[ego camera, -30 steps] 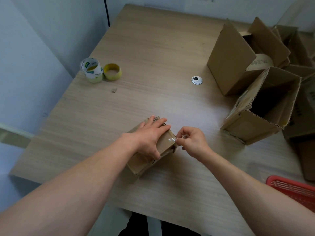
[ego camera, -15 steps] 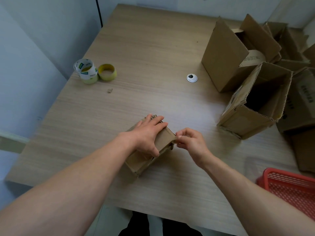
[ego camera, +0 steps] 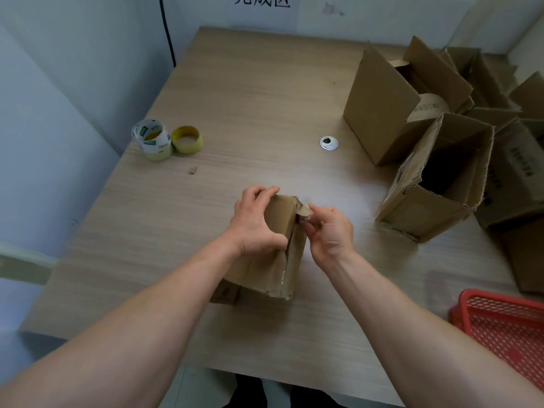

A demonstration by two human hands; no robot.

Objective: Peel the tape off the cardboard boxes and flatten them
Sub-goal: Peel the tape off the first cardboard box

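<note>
We have tipped the small cardboard box (ego camera: 273, 254) up, left hand (ego camera: 256, 222) gripping it steady so the right hand (ego camera: 329, 231) can pinch the tape (ego camera: 306, 210) at its one-o'clock corner.

This looks like a plain office or packing workroom. A pale wood-grain desk (ego camera: 250, 92) with a round metal cable grommet (ego camera: 328, 143) set in its top stands in a corner of bare, light walls. A printed paper sign (ego camera: 263, 4) hangs on the far wall, and a black cable (ego camera: 167, 33) runs down beside it. Tape rolls (ego camera: 151, 138), a heap of opened cardboard boxes (ego camera: 379, 113) and a red plastic basket (ego camera: 506, 328) point to packing work.
</note>
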